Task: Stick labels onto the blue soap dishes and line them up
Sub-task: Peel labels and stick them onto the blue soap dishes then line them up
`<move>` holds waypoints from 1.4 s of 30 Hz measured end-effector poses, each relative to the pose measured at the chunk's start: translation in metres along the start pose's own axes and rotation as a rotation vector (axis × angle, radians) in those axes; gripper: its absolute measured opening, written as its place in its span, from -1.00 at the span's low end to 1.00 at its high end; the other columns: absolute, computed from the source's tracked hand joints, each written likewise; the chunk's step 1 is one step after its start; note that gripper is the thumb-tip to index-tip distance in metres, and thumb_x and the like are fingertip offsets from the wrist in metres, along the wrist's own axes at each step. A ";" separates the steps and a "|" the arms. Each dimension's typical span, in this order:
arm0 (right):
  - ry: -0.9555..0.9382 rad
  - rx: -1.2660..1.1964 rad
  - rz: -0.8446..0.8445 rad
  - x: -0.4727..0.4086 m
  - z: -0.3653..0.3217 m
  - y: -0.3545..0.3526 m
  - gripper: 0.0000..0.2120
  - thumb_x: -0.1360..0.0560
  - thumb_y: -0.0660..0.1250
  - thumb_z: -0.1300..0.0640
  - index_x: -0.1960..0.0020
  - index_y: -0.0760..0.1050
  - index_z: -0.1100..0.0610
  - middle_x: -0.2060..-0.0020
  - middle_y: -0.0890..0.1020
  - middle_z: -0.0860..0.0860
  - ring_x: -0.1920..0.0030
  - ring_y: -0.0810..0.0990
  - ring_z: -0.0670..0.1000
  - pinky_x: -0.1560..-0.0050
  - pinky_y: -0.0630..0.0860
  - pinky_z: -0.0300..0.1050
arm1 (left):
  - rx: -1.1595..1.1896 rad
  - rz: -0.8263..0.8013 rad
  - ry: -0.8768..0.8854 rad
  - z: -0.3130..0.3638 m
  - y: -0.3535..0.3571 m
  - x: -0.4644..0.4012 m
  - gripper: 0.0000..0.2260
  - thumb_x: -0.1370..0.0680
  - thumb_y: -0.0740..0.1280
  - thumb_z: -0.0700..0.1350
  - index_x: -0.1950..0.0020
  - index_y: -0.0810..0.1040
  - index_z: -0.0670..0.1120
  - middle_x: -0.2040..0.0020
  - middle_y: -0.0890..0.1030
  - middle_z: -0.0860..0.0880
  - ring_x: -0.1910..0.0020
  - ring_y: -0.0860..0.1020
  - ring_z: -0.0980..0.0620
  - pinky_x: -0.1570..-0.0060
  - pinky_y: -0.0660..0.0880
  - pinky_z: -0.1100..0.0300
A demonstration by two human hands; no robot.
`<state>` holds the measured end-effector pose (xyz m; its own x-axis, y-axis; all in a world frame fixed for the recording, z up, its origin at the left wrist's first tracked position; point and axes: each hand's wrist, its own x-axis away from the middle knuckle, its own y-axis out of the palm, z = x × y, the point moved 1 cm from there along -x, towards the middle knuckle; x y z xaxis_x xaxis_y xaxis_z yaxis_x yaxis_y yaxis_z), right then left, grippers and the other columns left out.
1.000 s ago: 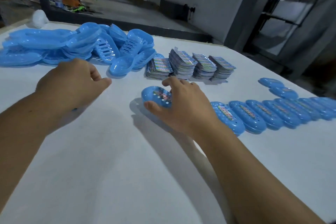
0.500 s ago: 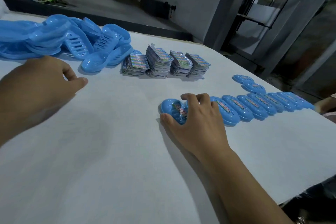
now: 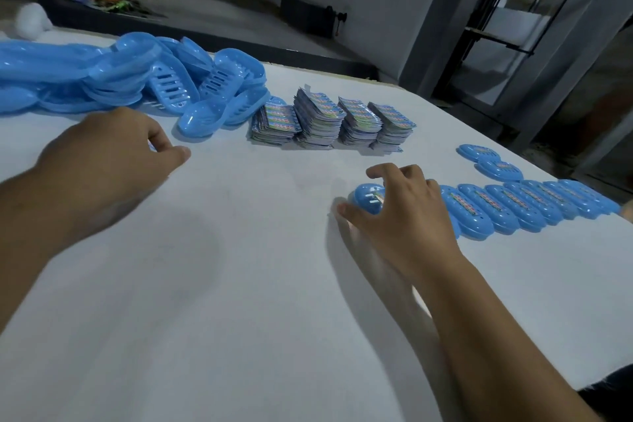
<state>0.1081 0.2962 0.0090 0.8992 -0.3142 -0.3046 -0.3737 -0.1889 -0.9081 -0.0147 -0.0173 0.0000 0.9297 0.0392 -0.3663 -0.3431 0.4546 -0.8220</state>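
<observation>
My right hand (image 3: 404, 216) grips a labelled blue soap dish (image 3: 368, 199) with curled fingers, at the left end of a row of labelled blue dishes (image 3: 513, 209) on the white table (image 3: 239, 284). My left hand (image 3: 106, 161) hovers near the table's left side with fingers loosely curled, holding nothing, just in front of a heap of unlabelled blue soap dishes (image 3: 137, 79). Several stacks of colourful labels (image 3: 329, 120) stand between the heap and the row.
Two more labelled dishes (image 3: 489, 161) lie behind the row at the right. The table's far edge runs behind the heap, with a dark floor, clutter and a metal frame beyond. A white rounded object (image 3: 30, 22) sits at the far left.
My right hand has slid the labelled dish rightwards until it sits against the left end of the row. My left hand stays near the heap.
</observation>
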 end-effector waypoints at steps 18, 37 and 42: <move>-0.426 -0.315 -0.308 -0.071 -0.173 0.068 -0.61 -0.46 0.33 0.21 -0.25 0.56 -0.04 -0.02 0.61 -0.14 0.00 0.57 -0.02 0.02 0.52 -0.10 | -0.129 -0.054 -0.157 -0.014 -0.025 -0.012 -0.83 -0.58 0.25 -0.10 -0.10 0.56 0.08 -0.11 0.60 -0.07 -0.01 0.56 -0.15 0.11 0.41 0.07; -0.524 -0.211 -0.141 -0.080 -0.176 0.103 -0.68 -0.59 0.26 0.09 -0.32 0.53 0.11 -0.21 0.57 0.13 -0.21 0.54 0.19 -0.16 0.46 0.00 | -0.253 0.055 -0.126 -0.025 -0.022 -0.015 -0.85 -0.57 0.34 0.10 -0.08 0.58 0.07 0.04 0.61 0.00 0.02 0.56 -0.10 0.18 0.32 0.11; -0.487 -0.381 0.020 -0.081 -0.177 0.091 -0.76 -0.61 0.31 0.05 -0.18 0.57 0.16 -0.05 0.57 0.07 -0.04 0.55 0.11 -0.06 0.44 -0.06 | -0.091 0.033 0.036 -0.018 -0.018 -0.013 -0.58 -0.52 0.45 0.00 -0.35 0.44 0.07 -0.28 0.50 0.01 -0.20 0.51 -0.04 0.00 0.40 0.11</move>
<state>-0.0385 0.1400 0.0021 0.8582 0.1225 -0.4985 -0.3663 -0.5342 -0.7619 -0.0228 -0.0419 0.0117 0.9127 0.0205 -0.4082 -0.3861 0.3709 -0.8446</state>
